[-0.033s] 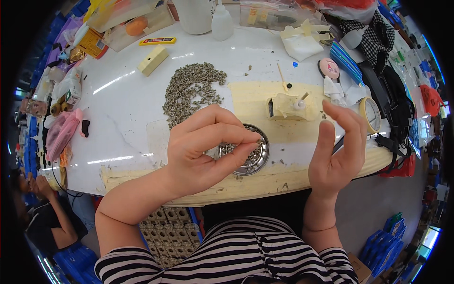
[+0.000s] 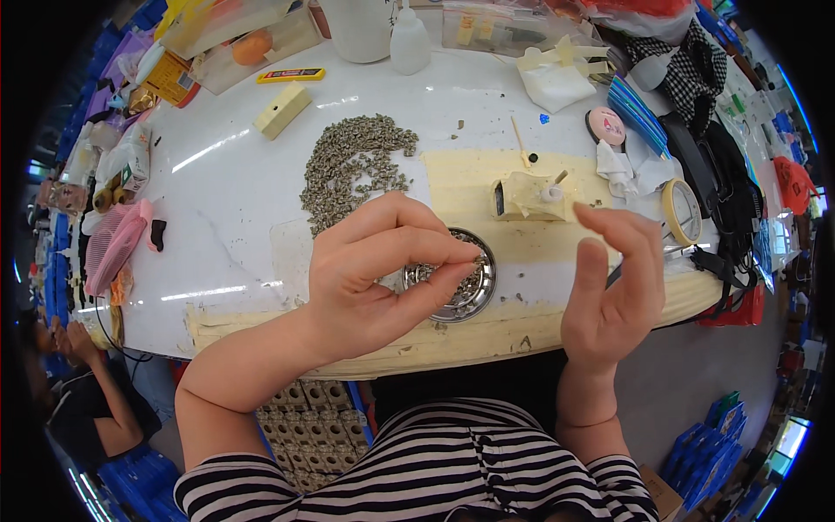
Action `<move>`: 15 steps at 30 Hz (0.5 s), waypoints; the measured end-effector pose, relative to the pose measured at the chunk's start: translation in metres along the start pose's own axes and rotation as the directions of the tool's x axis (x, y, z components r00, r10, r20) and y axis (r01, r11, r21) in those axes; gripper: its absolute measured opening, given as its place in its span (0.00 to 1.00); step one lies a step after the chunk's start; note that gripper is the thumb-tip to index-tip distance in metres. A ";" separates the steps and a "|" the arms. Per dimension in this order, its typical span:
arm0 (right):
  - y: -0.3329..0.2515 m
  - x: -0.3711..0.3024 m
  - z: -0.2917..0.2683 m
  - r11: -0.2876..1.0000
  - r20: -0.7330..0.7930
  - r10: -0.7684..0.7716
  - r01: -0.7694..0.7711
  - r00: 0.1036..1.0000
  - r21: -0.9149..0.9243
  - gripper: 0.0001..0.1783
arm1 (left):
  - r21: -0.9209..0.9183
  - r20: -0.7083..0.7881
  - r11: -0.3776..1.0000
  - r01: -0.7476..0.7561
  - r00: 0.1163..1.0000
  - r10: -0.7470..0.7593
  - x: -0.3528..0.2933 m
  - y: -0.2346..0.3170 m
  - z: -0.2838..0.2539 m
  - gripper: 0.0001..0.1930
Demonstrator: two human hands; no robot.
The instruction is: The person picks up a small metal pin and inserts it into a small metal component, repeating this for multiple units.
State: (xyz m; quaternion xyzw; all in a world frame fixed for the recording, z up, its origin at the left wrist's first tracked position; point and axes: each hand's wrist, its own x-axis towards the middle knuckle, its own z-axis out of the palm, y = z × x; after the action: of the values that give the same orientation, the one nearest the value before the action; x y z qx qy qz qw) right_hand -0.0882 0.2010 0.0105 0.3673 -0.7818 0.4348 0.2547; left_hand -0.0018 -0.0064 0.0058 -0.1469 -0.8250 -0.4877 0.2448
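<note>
My left hand is above a round metal dish, thumb and forefinger pinched together on a tiny metallic part. Most of that part is hidden by the fingertips. Inside the dish lie many small metal bits. My right hand is raised to the right of the dish, its fingers bent and apart from the thumb, with nothing visible between them. Beyond the right fingertips stands a tape-wrapped block with a short stick in its top. A loose pile of small grey metal parts is spread past my left hand.
A cream block and a yellow flat case lie at the far left. A thin stick, a pink round case and a tape roll are to the right. Masking tape covers the table's near edge. Another person is at lower left.
My right hand has shifted a little to the left and its fingertips have come lower, toward the wrapped block. The left hand stays where it was, still pinching.
</note>
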 end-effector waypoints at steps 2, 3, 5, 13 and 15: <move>-0.011 -0.006 0.003 0.975 0.134 0.079 -0.105 0.988 0.195 0.07 | 0.013 0.001 1.000 -0.016 1.000 0.016 0.000 0.000 0.000 0.12; -0.013 -0.008 0.007 0.952 0.194 0.098 -0.149 0.976 0.267 0.06 | 0.019 0.007 0.999 -0.025 1.000 0.025 0.001 0.000 0.000 0.12; -0.013 -0.011 0.013 0.900 0.283 0.121 -0.226 0.951 0.373 0.05 | 0.025 0.010 0.999 -0.035 0.999 0.035 0.002 0.001 0.001 0.12; -0.012 -0.014 0.023 0.893 0.209 0.100 -0.181 0.973 0.412 0.09 | 0.054 0.007 0.998 -0.036 0.999 0.035 0.000 0.001 0.001 0.12; -0.016 -0.014 0.024 0.958 0.121 0.002 -0.037 0.993 0.283 0.12 | 0.057 -0.002 0.998 -0.025 1.000 0.025 0.000 0.000 0.002 0.12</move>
State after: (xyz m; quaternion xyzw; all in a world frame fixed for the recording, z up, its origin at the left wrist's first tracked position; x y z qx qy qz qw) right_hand -0.0688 0.1793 -0.0036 0.4177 -0.7284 0.5226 0.1475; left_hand -0.0028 -0.0050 0.0049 -0.1496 -0.8362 -0.4613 0.2559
